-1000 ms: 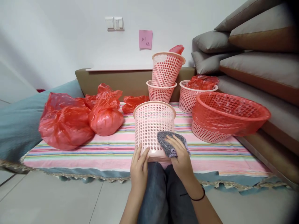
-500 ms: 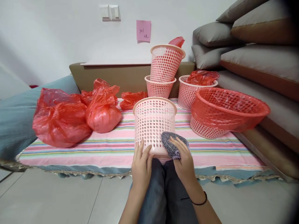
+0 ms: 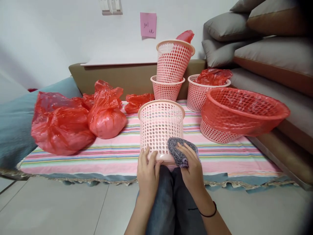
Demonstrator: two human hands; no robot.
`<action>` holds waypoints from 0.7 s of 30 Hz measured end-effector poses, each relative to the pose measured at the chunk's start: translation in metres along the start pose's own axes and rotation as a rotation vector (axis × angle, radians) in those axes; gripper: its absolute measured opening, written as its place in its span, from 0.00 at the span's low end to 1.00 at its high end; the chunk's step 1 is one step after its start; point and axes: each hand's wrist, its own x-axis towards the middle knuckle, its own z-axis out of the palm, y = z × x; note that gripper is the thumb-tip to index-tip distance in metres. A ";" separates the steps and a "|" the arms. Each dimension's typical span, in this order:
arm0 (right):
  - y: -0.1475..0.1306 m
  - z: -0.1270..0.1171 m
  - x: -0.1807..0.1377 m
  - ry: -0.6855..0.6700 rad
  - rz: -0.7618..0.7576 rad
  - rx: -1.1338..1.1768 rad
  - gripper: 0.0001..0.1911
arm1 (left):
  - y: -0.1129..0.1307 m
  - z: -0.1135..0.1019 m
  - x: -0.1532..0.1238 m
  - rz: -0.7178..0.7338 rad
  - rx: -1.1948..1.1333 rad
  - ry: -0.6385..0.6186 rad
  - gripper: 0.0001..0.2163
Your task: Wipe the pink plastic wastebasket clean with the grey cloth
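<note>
A pale pink perforated basket (image 3: 160,125) stands upright at the near edge of the striped cloth (image 3: 110,156), just above my knees. My left hand (image 3: 146,171) rests against its lower left side, fingers stretched along the wall. My right hand (image 3: 192,169) presses a grey cleaning cloth (image 3: 179,150) against the basket's lower right side, fingers closed over the cloth.
Tied red plastic bags (image 3: 73,117) lie on the left. Stacked pink baskets (image 3: 171,70), a basket with a red bag (image 3: 204,91) and a wide basket lined with red plastic (image 3: 244,111) stand behind and right. Grey cushions (image 3: 269,49) rise on the right. Tiled floor lies below.
The view has tilted slightly so the scene sits a little lower-left. My right hand with the grey cloth shifted slightly on the basket's side; my left hand stays against the basket.
</note>
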 end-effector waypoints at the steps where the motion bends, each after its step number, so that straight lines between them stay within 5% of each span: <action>1: 0.000 0.000 0.000 -0.001 0.001 0.001 0.31 | 0.000 0.000 0.000 0.000 0.003 0.000 0.13; 21: -0.002 0.005 0.002 0.034 0.001 -0.027 0.29 | 0.007 0.007 -0.001 -0.060 -0.029 -0.020 0.14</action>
